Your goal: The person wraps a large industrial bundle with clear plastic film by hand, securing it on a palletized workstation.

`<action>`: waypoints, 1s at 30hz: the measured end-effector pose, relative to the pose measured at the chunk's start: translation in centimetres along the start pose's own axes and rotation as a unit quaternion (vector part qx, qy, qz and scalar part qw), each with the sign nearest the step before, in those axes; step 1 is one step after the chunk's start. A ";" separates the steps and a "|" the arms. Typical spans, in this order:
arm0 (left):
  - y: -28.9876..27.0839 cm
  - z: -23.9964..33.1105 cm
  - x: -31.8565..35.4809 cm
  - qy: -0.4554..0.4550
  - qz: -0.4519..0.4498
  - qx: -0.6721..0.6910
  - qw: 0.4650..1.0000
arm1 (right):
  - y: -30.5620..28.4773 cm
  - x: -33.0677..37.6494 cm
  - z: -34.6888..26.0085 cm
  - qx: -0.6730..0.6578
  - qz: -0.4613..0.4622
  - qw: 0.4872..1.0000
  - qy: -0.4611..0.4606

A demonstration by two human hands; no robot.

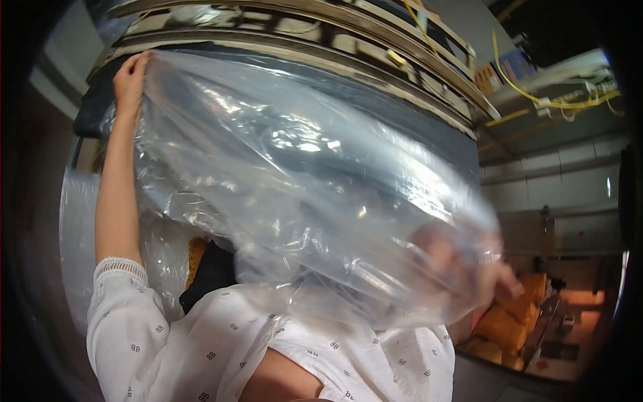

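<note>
A large sheet of clear plastic film stretches slantwise in front of me, wrinkled and shiny. At the far left, my left hand is closed on its upper corner with the arm reaching out. My right hand is at the sheet's lower right end, partly behind or inside the film. Motion smears its fingers, so their grip does not show. Under the film lies a dark covered surface. The film's near folds hang against my white patterned shirt.
A wooden slatted frame runs along the far edge of the dark surface. Yellow cable loops at the upper right. Orange bundles are piled at the lower right. More clear plastic hangs at the left.
</note>
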State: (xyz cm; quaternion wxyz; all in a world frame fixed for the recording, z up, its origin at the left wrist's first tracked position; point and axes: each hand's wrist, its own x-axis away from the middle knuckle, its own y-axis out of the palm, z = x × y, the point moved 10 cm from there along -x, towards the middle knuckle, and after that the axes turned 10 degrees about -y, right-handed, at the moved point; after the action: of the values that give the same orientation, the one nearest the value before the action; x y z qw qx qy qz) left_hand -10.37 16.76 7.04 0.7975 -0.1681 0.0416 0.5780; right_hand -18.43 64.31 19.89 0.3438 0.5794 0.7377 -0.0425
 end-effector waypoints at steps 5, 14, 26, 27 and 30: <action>-0.2 -1.8 -2.0 -0.003 0.024 -0.004 1.000 | -0.5 11.8 -17.9 0.106 0.140 0.892 -0.416; -4.5 -6.1 -5.5 0.024 -0.008 -0.116 0.993 | -7.7 40.7 -8.4 0.380 0.777 0.499 0.050; -6.8 -3.3 -1.9 0.119 0.014 -0.300 0.946 | -6.4 34.5 -15.4 0.800 0.445 0.251 0.316; -6.4 -2.3 -1.2 0.120 0.022 -0.322 0.939 | -7.5 31.7 -17.2 0.812 0.458 0.293 0.212; -7.6 -3.4 -2.2 0.138 0.015 -0.303 0.943 | -12.2 24.0 -18.7 0.820 0.407 0.393 0.090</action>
State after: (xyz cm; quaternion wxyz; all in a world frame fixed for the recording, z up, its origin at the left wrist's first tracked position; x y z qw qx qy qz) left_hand -3.57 11.62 6.12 0.6862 -0.4795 -0.0234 0.5465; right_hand -39.98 88.81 16.64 -0.3888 0.8136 0.0496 -0.4294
